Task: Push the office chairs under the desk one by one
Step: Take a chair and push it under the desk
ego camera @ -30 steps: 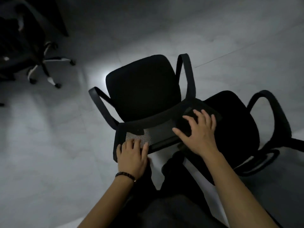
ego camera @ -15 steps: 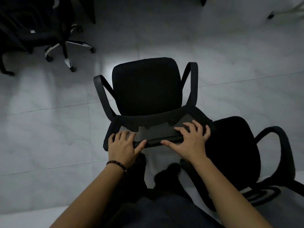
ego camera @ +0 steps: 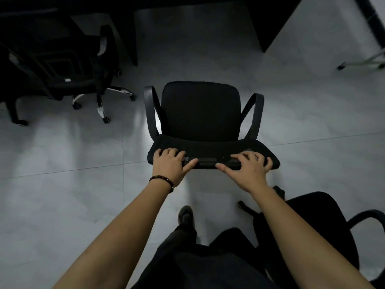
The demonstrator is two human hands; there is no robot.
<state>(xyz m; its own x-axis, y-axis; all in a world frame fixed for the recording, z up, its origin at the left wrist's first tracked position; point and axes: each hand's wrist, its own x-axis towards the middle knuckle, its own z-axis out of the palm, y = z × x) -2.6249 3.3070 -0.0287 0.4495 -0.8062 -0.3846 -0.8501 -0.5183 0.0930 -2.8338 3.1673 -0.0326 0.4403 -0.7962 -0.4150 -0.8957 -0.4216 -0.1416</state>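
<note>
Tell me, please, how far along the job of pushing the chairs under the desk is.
Done: the left chair looks tucked against the desk. In hand: the left hand and right hand grip the backrest of the middle chair, which stands on open floor short of the desk. Left: finishing that push, then the chair at lower right.

Middle chair [ego camera: 201,113] before desk [ego camera: 268,19]; second chair [ego camera: 68,80] far left, third chair [ego camera: 312,222] near right

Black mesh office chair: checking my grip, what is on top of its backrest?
The left hand and right hand grip the backrest along its top; mesh under them is covered.
</note>
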